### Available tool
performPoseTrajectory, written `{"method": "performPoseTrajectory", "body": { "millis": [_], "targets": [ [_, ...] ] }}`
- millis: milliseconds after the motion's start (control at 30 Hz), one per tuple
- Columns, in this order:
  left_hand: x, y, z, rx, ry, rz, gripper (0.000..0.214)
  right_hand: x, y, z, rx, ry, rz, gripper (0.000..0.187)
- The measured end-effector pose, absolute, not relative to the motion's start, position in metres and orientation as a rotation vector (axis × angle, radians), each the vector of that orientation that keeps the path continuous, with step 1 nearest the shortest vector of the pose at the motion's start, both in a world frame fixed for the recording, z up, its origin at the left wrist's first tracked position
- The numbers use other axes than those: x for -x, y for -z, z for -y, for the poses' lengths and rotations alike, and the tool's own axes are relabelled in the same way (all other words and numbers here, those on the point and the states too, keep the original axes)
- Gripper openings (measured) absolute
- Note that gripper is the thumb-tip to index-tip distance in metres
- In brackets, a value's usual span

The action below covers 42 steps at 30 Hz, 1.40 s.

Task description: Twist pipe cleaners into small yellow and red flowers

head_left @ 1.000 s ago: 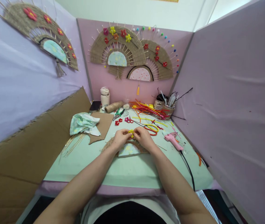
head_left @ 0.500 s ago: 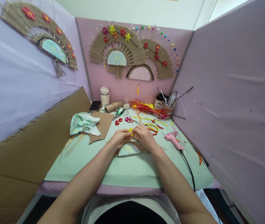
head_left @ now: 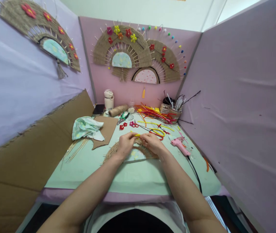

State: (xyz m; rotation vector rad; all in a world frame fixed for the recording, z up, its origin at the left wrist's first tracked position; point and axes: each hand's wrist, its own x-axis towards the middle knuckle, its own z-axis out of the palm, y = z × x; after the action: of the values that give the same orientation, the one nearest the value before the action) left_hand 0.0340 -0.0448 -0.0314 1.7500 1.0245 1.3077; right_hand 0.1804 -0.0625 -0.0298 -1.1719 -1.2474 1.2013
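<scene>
While a twine fan (head_left: 136, 156) is lying beneath them, my left hand (head_left: 126, 143) and right hand (head_left: 152, 143) are pinching a yellow piece (head_left: 137, 135), fingertips (head_left: 131, 135) clamped on it

a craft booth: woven fans (head_left: 99, 56) on partition walls (head_left: 237, 90), glue gun (head_left: 181, 146) and scissors (head_left: 158, 132) on a table (head_left: 138, 181).

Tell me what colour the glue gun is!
The glue gun is pink; it shows best in the head view.
</scene>
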Motion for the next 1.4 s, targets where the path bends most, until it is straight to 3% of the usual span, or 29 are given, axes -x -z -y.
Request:
{"method": "performPoseTrajectory", "body": {
  "millis": [133, 267, 667, 767, 933, 1400],
  "targets": [
    [-0.034, 0.032, 0.045, -1.748, -1.295, -1.012, 0.015, -0.182, 0.033, 0.061, 1.075, -1.361, 1.204, 0.02],
    [-0.034, 0.034, 0.042, -1.749, -1.276, -1.02, 0.013, -0.181, 0.034, 0.06, 1.193, -1.223, 1.213, 0.018],
    [-0.036, 0.041, 0.03, -1.164, -1.089, -0.957, 0.022, -0.167, 0.031, 0.067, 1.247, -0.166, 1.771, 0.013],
    [-0.037, 0.041, 0.032, -1.041, -1.076, -0.936, 0.029, -0.171, 0.032, 0.065, 1.294, -0.411, 1.663, 0.012],
    [-0.04, 0.044, 0.029, -1.07, -1.133, -0.909, 0.035, -0.178, 0.035, 0.059, 1.321, -0.972, 1.334, 0.027],
    [-0.037, 0.046, 0.03, -1.456, -1.203, -0.945, 0.021, -0.18, 0.03, 0.056, 1.143, -1.675, 0.819, 0.018]
  ]
}}
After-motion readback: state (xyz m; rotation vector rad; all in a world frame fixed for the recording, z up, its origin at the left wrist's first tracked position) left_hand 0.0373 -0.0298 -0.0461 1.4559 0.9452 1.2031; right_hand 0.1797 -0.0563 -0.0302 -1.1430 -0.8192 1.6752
